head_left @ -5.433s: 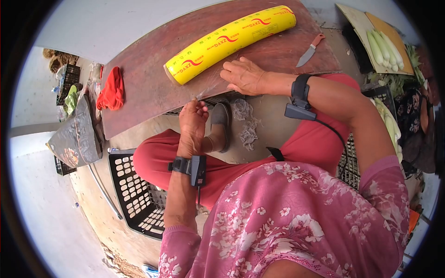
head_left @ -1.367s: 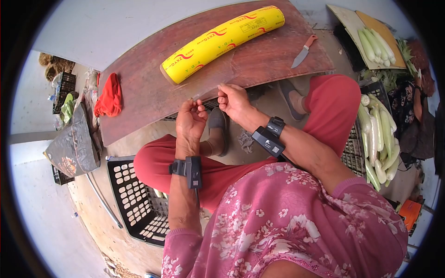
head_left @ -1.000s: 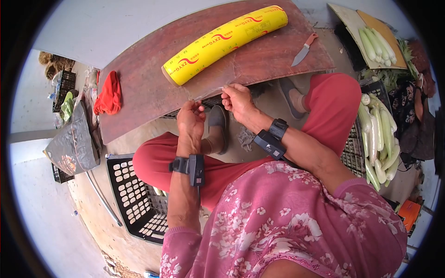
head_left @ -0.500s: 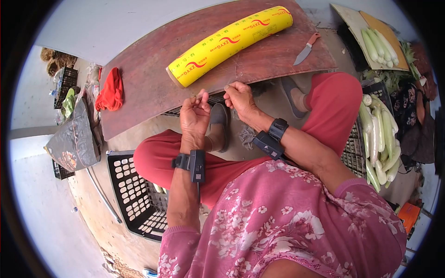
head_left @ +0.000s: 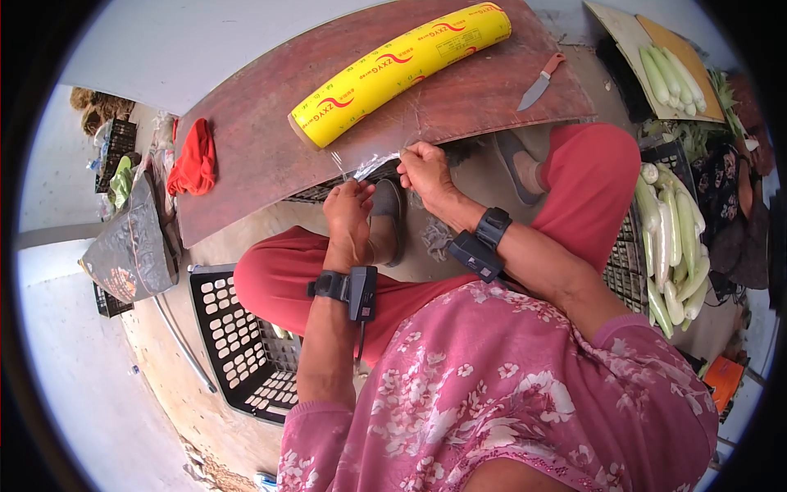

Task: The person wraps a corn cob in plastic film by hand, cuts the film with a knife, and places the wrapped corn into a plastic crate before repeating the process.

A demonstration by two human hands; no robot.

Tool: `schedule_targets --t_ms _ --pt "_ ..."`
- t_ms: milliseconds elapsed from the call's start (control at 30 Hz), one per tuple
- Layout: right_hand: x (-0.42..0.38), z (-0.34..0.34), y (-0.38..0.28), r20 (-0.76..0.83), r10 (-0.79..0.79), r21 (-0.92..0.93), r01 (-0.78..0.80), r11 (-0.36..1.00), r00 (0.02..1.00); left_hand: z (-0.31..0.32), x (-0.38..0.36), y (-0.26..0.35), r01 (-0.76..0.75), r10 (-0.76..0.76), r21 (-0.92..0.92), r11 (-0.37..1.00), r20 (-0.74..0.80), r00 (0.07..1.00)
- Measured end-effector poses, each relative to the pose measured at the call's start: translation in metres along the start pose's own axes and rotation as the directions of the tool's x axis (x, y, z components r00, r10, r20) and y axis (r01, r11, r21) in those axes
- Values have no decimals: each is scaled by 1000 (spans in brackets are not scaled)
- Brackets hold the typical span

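Note:
A yellow printed roll of cling wrap [head_left: 393,70] lies slantwise on the dark red board [head_left: 246,156]. From its near side a clear, shiny edge of cling film [head_left: 375,166] comes down over the board's front edge. My left hand [head_left: 350,215] is closed, its fingers pinching the left end of this film. Fingertips of my right hand [head_left: 425,174] are pressed together on the right end. Between the two hands the film is bunched and catches the light.
A knife [head_left: 541,82] with a reddish handle lies at the board's right; a red cloth [head_left: 193,157] lies at its left. A black crate [head_left: 238,336] stands by my left knee. Long pale green vegetables [head_left: 672,238] fill a crate at right, and more lie on a slanted board [head_left: 697,49].
A shiny strip of film now shows stretched between my hands. My left hand has turned and closed. The roll has rotated and shifted slightly left.

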State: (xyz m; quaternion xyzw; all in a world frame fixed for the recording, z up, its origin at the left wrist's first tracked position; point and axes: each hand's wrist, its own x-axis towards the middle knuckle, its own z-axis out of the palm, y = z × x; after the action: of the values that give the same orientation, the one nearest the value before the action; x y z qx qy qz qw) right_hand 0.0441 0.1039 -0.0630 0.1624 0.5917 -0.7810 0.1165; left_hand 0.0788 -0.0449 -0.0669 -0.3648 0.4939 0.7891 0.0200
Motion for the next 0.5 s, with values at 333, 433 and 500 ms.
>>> schedule_targets --t_ms 333,433,500 --pt "-6 7 0 -97 29 1 -30 1000 995 3 8 -4 -50 66 288 956 -46 997" --pt "-8 5 4 -94 79 30 -77 997 992 4 10 -4 -77 102 331 940 -57 993" --pt "-7 3 6 -86 90 26 -88 996 992 5 12 -5 -115 145 373 921 -54 988"
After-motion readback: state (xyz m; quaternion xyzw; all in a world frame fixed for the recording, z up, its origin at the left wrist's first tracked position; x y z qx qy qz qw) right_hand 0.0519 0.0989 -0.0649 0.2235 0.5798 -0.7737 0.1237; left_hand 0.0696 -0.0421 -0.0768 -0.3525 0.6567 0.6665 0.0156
